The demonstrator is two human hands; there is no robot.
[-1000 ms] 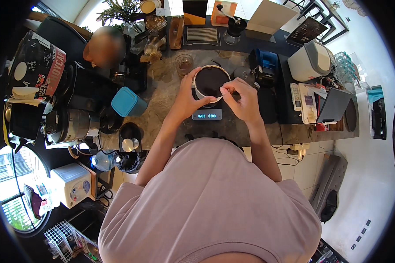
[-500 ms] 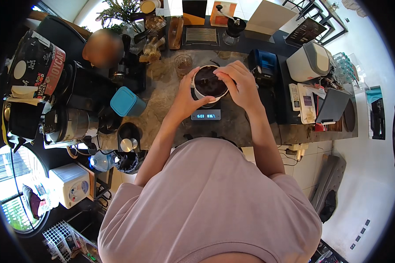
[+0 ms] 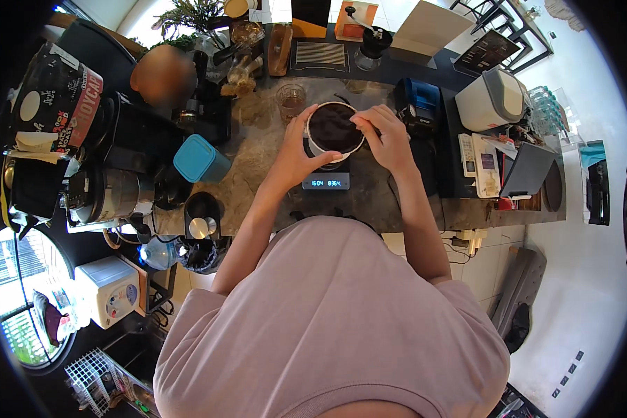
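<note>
Two hands, left hand (image 3: 294, 155) cupping, right hand (image 3: 390, 139) pinching the rim of the white round dripper of dark grounds (image 3: 333, 130) atop the black digital scale (image 3: 325, 180) mid-counter: uneven pressure could tip it.

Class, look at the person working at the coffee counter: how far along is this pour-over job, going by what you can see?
Done: the white dripper sits on the scale, holding dark wet coffee, and the display is lit. In hand: the left hand steadies the dripper's side, while the right hand works at its rim; what it pinches is too small to tell. Left: nothing is served; the small glass behind stands apart.
</note>
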